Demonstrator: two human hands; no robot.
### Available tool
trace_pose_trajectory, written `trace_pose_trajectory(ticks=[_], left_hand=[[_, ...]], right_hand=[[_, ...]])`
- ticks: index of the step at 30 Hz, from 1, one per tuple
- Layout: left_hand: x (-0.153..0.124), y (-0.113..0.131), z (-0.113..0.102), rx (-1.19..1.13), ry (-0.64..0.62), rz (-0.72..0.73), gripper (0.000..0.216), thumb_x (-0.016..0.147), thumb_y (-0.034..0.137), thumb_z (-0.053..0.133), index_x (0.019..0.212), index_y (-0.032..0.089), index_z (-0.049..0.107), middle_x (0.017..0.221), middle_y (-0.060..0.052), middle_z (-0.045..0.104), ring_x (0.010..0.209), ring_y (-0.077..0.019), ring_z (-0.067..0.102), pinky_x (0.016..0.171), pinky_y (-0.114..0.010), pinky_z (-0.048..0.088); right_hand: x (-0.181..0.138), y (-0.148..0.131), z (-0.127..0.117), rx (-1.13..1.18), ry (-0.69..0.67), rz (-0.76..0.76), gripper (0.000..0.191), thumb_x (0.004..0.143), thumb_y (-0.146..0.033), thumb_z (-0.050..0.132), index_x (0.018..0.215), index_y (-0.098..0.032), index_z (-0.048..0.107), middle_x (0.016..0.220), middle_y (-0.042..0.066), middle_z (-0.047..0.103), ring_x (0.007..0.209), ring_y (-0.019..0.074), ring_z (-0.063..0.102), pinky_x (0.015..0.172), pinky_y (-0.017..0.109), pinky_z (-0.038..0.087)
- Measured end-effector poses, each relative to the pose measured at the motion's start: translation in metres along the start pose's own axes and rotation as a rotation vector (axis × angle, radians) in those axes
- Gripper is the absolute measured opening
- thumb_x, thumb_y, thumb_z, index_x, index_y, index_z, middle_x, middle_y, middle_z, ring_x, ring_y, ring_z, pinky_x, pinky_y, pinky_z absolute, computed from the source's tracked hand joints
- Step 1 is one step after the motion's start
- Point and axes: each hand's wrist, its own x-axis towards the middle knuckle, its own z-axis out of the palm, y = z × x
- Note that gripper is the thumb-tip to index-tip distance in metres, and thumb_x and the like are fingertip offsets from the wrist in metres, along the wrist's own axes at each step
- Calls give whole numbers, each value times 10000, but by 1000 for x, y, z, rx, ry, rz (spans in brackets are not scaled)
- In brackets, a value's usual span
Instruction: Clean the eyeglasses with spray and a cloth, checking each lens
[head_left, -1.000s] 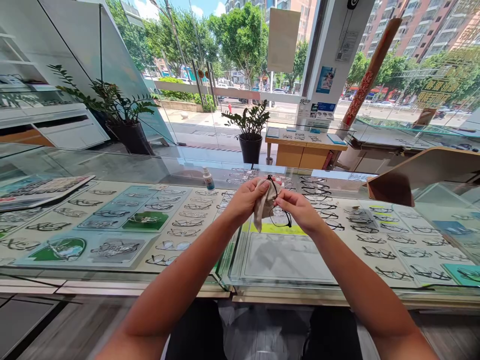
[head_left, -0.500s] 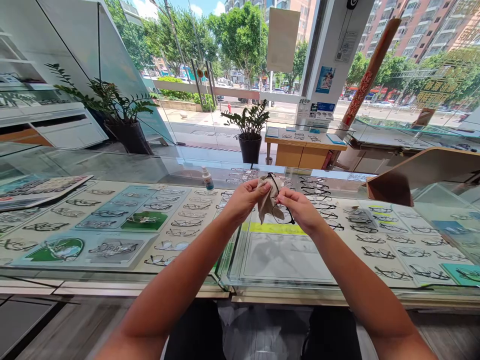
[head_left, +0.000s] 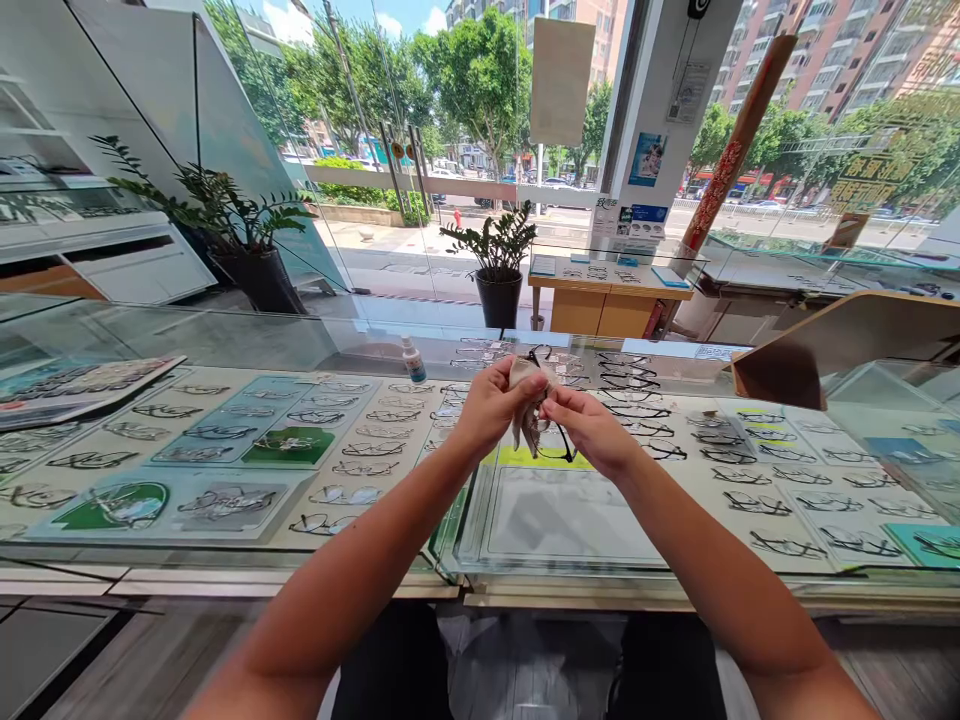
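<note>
Above the glass counter, my left hand is closed on a beige cleaning cloth, which is folded over part of a pair of eyeglasses. Opposite it, my right hand pinches the dark-framed eyeglasses close to the cloth. One dark rim hangs below my right fingers, and another dark part of the frame sticks up above the cloth. Cloth and fingers hide the rest of the eyeglasses. To the left of my hands, a small white spray bottle with bluish liquid stands upright on the counter.
Rows of eyeglasses lie inside the glass display counter. A flat printed board lies on its left part, and a brown wooden stand rises at right. Potted plants and a low wooden table are beyond it.
The eyeglasses have turned in my hands, and the lower rim now hangs farther left. My right hand has shifted slightly left, closer to my left hand and the cloth.
</note>
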Motion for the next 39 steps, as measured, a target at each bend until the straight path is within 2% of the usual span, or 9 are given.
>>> trace_pose_trajectory(ticks=[4,7,12,15,20,28,30,34,39], left_hand=[[-1,1,0,41,27,21,466,888,591,784,800,155,643,620,12,642,495,-91,564,492,-211,463],[1,9,-3,6,-52,-62,503,880,638,769,811,149,670,631,-21,679,521,-128,618,525,-243,517],[1,19,-6,-48,-163,-144,521,726,430,956,1102,151,727,921,-62,789,753,-172,735,725,-273,601],[-1,14,-2,1,-79,-90,541,676,375,986,1085,159,707,890,-40,781,701,-158,722,669,-252,583],[-4,3,5,26,51,-9,437,831,556,847,845,169,646,626,23,656,474,-95,572,481,-213,462],[11,7,-6,-167,164,-199,566,747,682,864,842,184,612,591,48,607,465,-86,513,463,-208,430],[10,7,-8,-140,61,-345,535,766,651,864,813,182,611,578,37,602,448,-91,492,447,-219,411],[-8,-5,2,-41,-297,-609,456,807,584,860,850,162,694,717,-21,698,568,-120,586,530,-230,458],[-29,-29,22,140,-635,-632,448,841,640,799,874,199,726,785,-6,702,649,-128,580,600,-237,443]], right_hand=[[0,-3,0,-29,-34,-18,316,871,-513,817,840,-210,735,904,5,655,930,181,549,969,345,392],[0,-10,-5,-21,-30,-19,305,875,-493,813,810,-205,737,883,8,643,918,178,545,951,337,401],[1,-17,-10,100,33,50,314,796,-480,871,774,-196,739,847,18,618,846,171,532,841,318,431],[2,-11,-3,180,40,103,338,746,-483,909,770,-196,733,825,14,610,776,155,501,757,311,420],[1,-2,11,176,17,99,387,727,-523,928,781,-188,743,824,10,629,792,149,506,794,311,417],[-3,-28,-16,236,59,-39,307,809,-469,856,765,-219,682,917,27,599,983,199,603,929,339,503],[-3,-35,-26,251,89,-69,301,825,-476,829,757,-232,667,919,29,589,1000,206,608,947,349,520],[-2,-39,-36,276,88,-79,284,841,-474,805,774,-237,663,908,22,584,959,189,609,946,341,527],[1,-36,-35,258,104,-72,295,844,-483,791,777,-243,633,895,19,574,921,195,599,908,357,528]])
